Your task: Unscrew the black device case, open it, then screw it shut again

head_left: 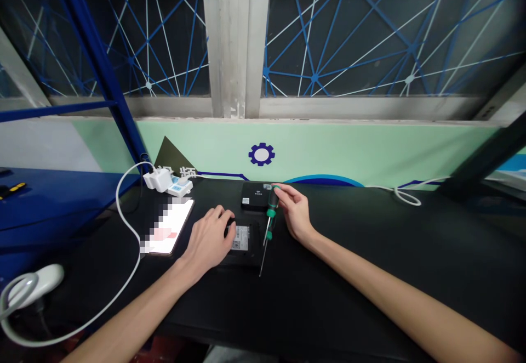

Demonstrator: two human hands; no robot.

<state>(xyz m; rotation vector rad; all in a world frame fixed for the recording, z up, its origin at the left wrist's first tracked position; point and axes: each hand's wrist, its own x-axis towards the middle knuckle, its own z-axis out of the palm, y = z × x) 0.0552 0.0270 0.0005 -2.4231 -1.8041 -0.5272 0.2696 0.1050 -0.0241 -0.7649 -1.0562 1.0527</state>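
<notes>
1. Plainly, the slim screwdriver [268, 226] with a green-and-black handle and a thin metal shaft sits mid-table, closer to the far edge. Its long axis runs far to near: handle toward the far edge, tip toward the near edge and leaning slightly left.
2. The right hand [295, 209] is closed round the top of the handle with its fingertips, a light grip that seems meant for steering the tip rather than forcing it.
3. The tip comes down just beside the right side of a flat black plastic box with a white label [243, 239]; whether it touches the box cannot be told.
4. The left hand [209, 237] lies palm down on that box, fingers loosely spread and gripping nothing, apparently to pin it in place.
5. A second flat black box [253, 194] lies just behind, toward the far edge.
6. Leftward on the black table [349, 226] are a lit smartphone [169, 226], a white power adapter [166, 181] and a looping white cable [123, 291].
</notes>
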